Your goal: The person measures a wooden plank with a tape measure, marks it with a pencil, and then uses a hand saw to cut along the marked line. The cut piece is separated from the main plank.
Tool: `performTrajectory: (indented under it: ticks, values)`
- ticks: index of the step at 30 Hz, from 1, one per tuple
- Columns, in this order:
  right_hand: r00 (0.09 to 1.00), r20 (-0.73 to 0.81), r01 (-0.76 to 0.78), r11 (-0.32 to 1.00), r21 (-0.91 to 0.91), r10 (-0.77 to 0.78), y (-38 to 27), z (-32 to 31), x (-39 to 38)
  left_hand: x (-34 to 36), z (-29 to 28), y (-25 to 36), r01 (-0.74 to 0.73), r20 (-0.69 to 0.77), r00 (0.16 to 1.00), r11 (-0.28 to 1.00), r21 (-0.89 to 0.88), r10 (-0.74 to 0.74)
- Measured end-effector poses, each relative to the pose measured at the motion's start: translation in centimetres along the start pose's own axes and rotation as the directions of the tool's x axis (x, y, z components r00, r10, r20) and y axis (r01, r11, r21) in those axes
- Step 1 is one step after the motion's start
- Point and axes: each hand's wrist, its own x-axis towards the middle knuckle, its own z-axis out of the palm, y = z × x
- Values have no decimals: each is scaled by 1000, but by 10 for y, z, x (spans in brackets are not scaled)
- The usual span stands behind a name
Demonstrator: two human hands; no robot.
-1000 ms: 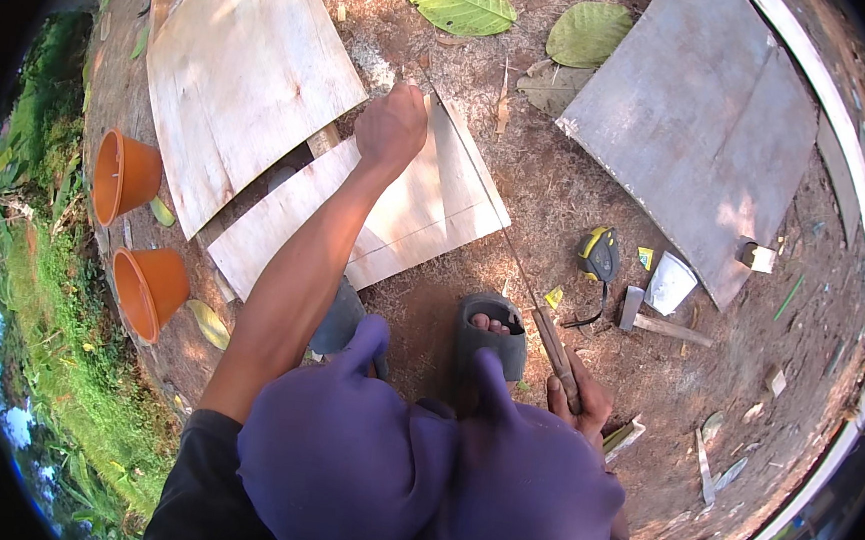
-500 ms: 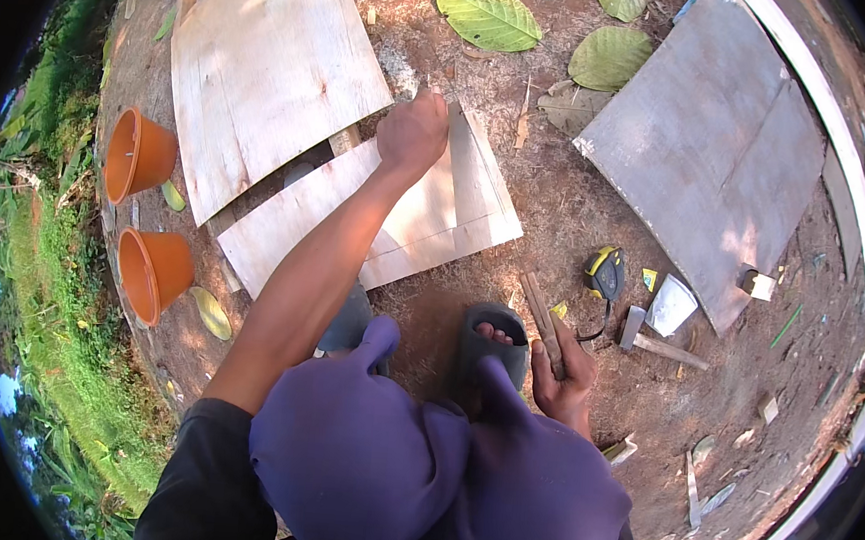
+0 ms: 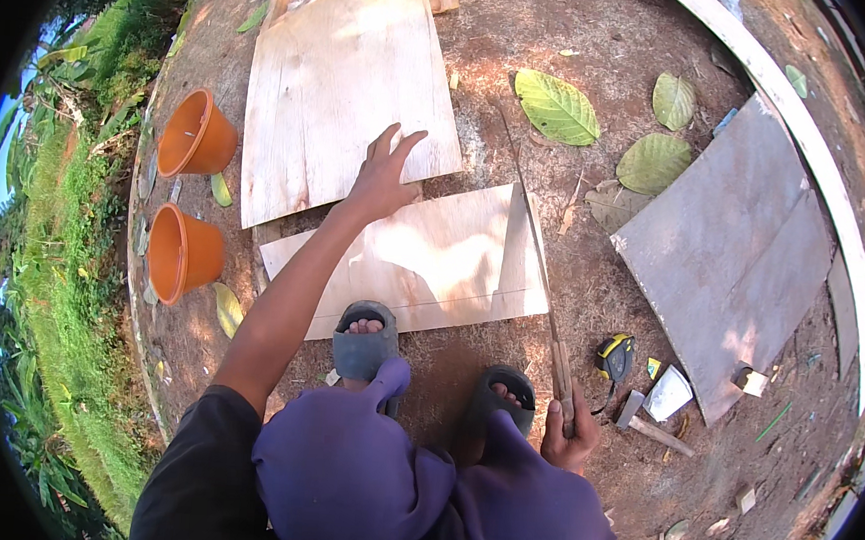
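Note:
My left hand (image 3: 385,181) is open, fingers spread, over the gap between a large plywood sheet (image 3: 350,94) and a smaller plywood board (image 3: 405,238). Whether it touches either cannot be made out. Straight lines are marked near the smaller board's near and right edges. In my right hand (image 3: 571,442), beside my right foot, is the wooden handle of a long thin-bladed tool (image 3: 559,364). Its blade shows nearly edge-on, so its exact kind is unclear; it reaches forward past the smaller board's right edge. My left sandal (image 3: 365,351) is close to the board's near edge.
Right of the tool lie a yellow-black tape measure (image 3: 615,357), a hammer (image 3: 657,428) and a white packet (image 3: 669,394). A grey board (image 3: 734,256) lies farther right. Two orange pots (image 3: 185,253) stand at left. Large leaves (image 3: 558,108) lie on the dirt ahead.
My left hand has opened from a closed grip at the smaller board's far edge and moved left. The right hand's tool now points forward, its long blade in sight. The view has turned.

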Motion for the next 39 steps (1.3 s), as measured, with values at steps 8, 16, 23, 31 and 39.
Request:
performTrajectory:
  ticks: [8,16,23,31,39]
  values:
    - [996,-83,24,997,69,-19,3,5,0,-10,-32,-66,-35,241,968,907,420,-74]
    - [995,-81,58,998,30,-55,-7,0,4,-12,-1,-83,-218,69,975,860,462,211]
    - [992,-124,-20,999,49,26,-21,1,-3,-1,-14,-76,-223,112,975,833,506,192]
    - [973,-225,-19,993,118,45,-18,12,-8,-43,-45,-56,22,165,986,997,-74,-10]
    - [970,-138,-178,972,152,199,-25,3,-17,-84,-6,-31,101,-60,993,993,-57,-105]
